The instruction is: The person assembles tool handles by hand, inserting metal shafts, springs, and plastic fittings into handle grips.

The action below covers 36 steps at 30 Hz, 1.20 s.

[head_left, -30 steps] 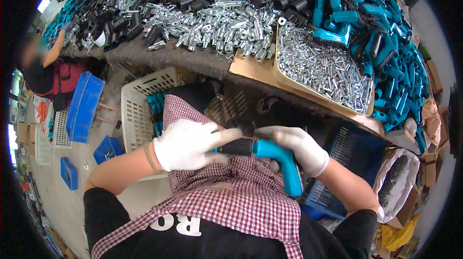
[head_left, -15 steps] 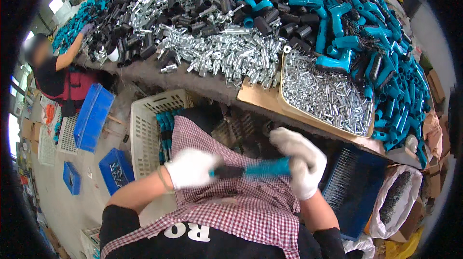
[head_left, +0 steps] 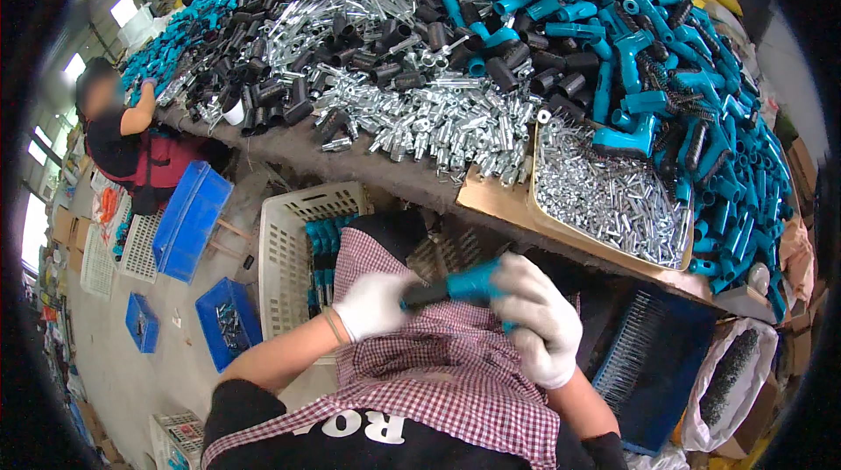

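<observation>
Both my hands wear white gloves and hold one teal-and-black plastic tool body [head_left: 470, 284] above my checked apron [head_left: 442, 356]. My left hand [head_left: 377, 306] is closed around its black end. At the teal end, my right hand [head_left: 536, 321] curls its fingers over the part and hides some of it. The tool body lies crosswise, with its teal end tilted slightly up. A heaped table stands in front of me, with teal tool housings [head_left: 631, 58], black sleeves [head_left: 504, 74] and shiny metal parts [head_left: 438, 120].
A tray of small metal pins [head_left: 604, 194] rests at the table's near edge. Below are a white crate [head_left: 285, 268] with teal-and-black parts, blue bins [head_left: 229, 321], a dark blue bin [head_left: 670, 330] of springs and a white sack [head_left: 731, 382]. A co-worker [head_left: 118, 133] reaches into the heap at far left.
The tool body has gone from nearly level to tilted, teal end up. My right-hand fingers have closed farther over it. The view has shifted slightly, and the co-worker's arm is more bent.
</observation>
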Each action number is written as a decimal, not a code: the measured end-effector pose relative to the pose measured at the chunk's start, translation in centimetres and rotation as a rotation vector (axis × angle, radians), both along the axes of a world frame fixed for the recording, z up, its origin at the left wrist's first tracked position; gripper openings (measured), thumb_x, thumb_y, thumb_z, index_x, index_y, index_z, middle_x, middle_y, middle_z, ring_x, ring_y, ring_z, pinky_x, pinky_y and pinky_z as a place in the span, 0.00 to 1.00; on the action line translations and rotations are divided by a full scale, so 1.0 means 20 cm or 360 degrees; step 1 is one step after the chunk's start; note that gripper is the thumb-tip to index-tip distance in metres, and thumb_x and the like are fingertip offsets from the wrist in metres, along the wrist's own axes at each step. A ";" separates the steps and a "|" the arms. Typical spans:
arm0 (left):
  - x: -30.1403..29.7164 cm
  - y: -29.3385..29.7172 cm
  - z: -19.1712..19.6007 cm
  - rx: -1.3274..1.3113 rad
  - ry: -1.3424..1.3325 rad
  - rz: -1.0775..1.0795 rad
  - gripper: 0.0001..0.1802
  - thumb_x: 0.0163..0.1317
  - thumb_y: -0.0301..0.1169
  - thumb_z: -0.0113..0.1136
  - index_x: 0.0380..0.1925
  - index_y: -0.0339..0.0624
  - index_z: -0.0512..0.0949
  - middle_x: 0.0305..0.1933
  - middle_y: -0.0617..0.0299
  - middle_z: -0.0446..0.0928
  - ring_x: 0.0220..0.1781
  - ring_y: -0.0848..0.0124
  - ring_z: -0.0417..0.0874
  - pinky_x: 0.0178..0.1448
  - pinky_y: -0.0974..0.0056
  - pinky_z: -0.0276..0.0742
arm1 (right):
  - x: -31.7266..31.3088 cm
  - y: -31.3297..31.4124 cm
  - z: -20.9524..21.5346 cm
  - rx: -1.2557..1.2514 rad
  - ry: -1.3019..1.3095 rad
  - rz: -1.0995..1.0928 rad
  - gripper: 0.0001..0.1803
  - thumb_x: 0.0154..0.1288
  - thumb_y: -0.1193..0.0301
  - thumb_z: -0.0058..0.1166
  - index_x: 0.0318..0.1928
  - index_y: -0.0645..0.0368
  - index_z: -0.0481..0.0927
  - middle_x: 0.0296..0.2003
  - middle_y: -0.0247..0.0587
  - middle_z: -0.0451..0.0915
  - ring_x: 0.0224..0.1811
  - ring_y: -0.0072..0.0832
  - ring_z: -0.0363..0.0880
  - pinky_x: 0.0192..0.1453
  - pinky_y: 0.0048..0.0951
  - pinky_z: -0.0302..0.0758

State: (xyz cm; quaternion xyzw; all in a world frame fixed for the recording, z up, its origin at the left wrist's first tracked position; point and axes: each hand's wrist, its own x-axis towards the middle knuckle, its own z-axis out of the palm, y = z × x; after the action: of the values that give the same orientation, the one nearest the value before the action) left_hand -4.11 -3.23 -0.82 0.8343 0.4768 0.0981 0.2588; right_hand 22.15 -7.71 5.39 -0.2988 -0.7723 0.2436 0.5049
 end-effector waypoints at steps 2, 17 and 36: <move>0.02 -0.03 0.07 -0.0008 0.0407 -0.0620 0.17 0.49 0.39 0.68 0.40 0.49 0.82 0.29 0.55 0.82 0.32 0.52 0.85 0.36 0.56 0.81 | 0.08 0.06 -0.03 -0.0284 0.0090 0.0008 0.19 0.66 0.63 0.47 0.46 0.65 0.81 0.53 0.59 0.79 0.60 0.53 0.75 0.67 0.46 0.68; 0.01 0.00 0.03 -0.0296 0.0225 -0.0291 0.16 0.53 0.37 0.65 0.40 0.44 0.80 0.33 0.49 0.83 0.35 0.52 0.86 0.40 0.53 0.82 | -0.09 0.12 0.08 -0.0143 0.0017 -0.0092 0.12 0.53 0.71 0.55 0.36 0.64 0.85 0.31 0.47 0.80 0.34 0.38 0.81 0.43 0.34 0.77; -0.40 0.85 0.19 0.1119 0.0388 0.0499 0.16 0.55 0.33 0.64 0.45 0.48 0.81 0.46 0.59 0.80 0.49 0.55 0.78 0.55 0.55 0.76 | -0.16 0.13 -0.32 -0.1492 0.0441 0.0240 0.19 0.60 0.62 0.58 0.47 0.61 0.72 0.33 0.36 0.75 0.30 0.22 0.73 0.38 0.26 0.75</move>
State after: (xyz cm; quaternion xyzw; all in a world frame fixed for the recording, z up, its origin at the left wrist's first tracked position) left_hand -12.14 13.79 2.94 0.7946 0.5630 0.1938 -0.1190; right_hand 18.90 -5.08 -0.96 -0.4018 -0.5247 0.6382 0.3949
